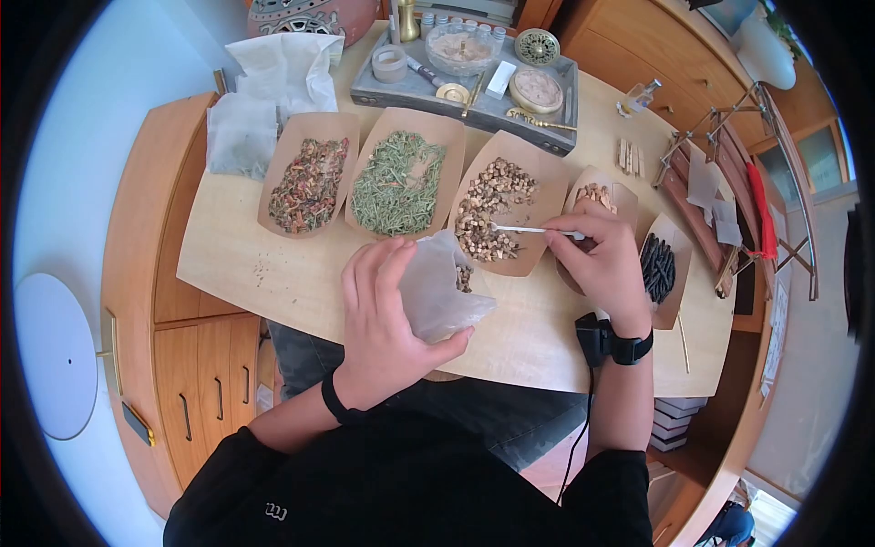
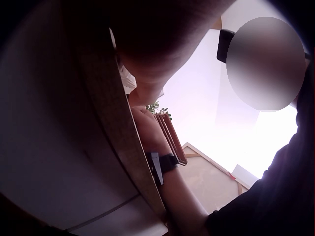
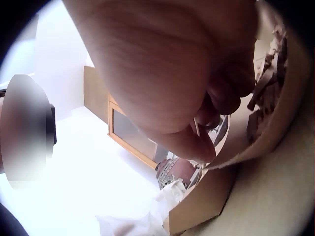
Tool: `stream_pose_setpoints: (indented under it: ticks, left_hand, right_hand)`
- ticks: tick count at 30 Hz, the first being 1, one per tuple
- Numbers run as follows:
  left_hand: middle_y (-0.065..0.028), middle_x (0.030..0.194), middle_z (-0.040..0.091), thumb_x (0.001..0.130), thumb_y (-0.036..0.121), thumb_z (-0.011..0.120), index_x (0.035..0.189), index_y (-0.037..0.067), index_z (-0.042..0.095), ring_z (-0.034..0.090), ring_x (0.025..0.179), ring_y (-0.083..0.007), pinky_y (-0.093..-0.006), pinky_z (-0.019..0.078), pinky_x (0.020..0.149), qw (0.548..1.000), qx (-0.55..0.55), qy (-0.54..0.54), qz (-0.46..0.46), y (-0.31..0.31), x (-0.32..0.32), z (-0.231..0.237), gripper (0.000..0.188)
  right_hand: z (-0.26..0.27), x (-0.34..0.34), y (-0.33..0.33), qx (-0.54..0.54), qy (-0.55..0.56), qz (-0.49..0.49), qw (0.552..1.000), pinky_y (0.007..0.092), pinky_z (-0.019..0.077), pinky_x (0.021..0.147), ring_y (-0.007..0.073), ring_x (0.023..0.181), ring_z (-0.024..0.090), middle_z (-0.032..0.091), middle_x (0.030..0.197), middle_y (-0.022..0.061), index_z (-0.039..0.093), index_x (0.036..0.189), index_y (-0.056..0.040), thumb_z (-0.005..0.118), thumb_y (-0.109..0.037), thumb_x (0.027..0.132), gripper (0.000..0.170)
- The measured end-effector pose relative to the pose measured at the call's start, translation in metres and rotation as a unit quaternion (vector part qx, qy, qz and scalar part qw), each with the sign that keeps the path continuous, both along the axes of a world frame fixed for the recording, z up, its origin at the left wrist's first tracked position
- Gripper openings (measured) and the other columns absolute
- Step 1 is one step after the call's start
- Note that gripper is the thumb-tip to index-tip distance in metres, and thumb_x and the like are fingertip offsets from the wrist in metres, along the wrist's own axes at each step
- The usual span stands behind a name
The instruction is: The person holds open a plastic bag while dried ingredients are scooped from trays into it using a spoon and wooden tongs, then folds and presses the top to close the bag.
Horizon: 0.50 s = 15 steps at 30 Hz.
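Note:
My left hand (image 1: 381,314) grips a translucent white pouch (image 1: 430,294), thumb at its near side and fingers along the far left. Some brown chopped bits show in the pouch's mouth. Between thumb and fingers, my right hand (image 1: 603,264) pinches a thin white spoon (image 1: 524,230) whose far end reaches into chopped brown pieces (image 1: 497,187). Those pieces lie in a brown paper tray (image 1: 545,178), just beyond the pouch. In the right wrist view, the right hand's palm hides the spoon. The left wrist view shows neither the pouch's contents nor the left fingertips clearly.
Left of that tray stand trays of green cut herb (image 1: 398,187) and reddish dried petals (image 1: 308,187). Reddish wood chips (image 1: 597,194) and black sticks (image 1: 657,266) fill two trays at right. Behind are filled pouches (image 1: 241,132), a grey tray (image 1: 383,92) and a wooden rack (image 1: 697,187).

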<state>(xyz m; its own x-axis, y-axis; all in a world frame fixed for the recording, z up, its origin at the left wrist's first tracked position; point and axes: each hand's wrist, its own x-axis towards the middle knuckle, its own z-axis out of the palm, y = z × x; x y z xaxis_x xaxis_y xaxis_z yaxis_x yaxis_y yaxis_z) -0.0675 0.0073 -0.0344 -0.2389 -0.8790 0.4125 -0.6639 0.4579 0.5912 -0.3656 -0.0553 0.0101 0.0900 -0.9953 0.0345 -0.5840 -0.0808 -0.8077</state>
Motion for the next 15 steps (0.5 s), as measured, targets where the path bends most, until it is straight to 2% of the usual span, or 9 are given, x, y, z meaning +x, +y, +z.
stream_pose_setpoints:
  ticks: [7,13,15]
  left_hand:
    - [-0.0243,0.159,0.044,0.066,0.023,0.104,0.167,0.005,0.034,0.044,0.147,-0.0477,-0.0610,0.0401,0.123,1.000,0.000,0.000,0.002,0.000,0.000,0.000,0.124]
    - [-0.0242,0.159,0.045,0.066,0.023,0.104,0.166,0.005,0.035,0.044,0.147,-0.0474,-0.0609,0.0399,0.123,1.000,0.000,0.000,0.006,0.000,0.000,0.001,0.123]
    - [-0.0243,0.159,0.045,0.066,0.023,0.104,0.166,0.005,0.035,0.044,0.147,-0.0474,-0.0608,0.0400,0.123,1.000,0.000,0.000,0.007,0.000,0.000,0.000,0.122]
  right_hand:
    - [-0.005,0.008,-0.001,-0.031,0.004,0.009,0.999,0.0281,0.0459,0.065,0.0098,0.073,0.058,0.065,0.087,0.0037,0.087,0.112,0.0000,0.083,-0.007,0.099,0.015]
    - [-0.003,0.000,0.000,0.017,-0.076,-0.010,0.997,0.0261,0.0432,0.064,0.0062,0.075,0.056,0.064,0.087,0.0009,0.087,0.112,-0.0012,0.083,-0.006,0.099,0.014]
    - [0.001,-0.004,0.002,0.037,-0.085,0.032,0.995,0.0269,0.0432,0.064,0.0063,0.077,0.057,0.066,0.089,0.0007,0.087,0.111,-0.0017,0.082,-0.006,0.099,0.014]
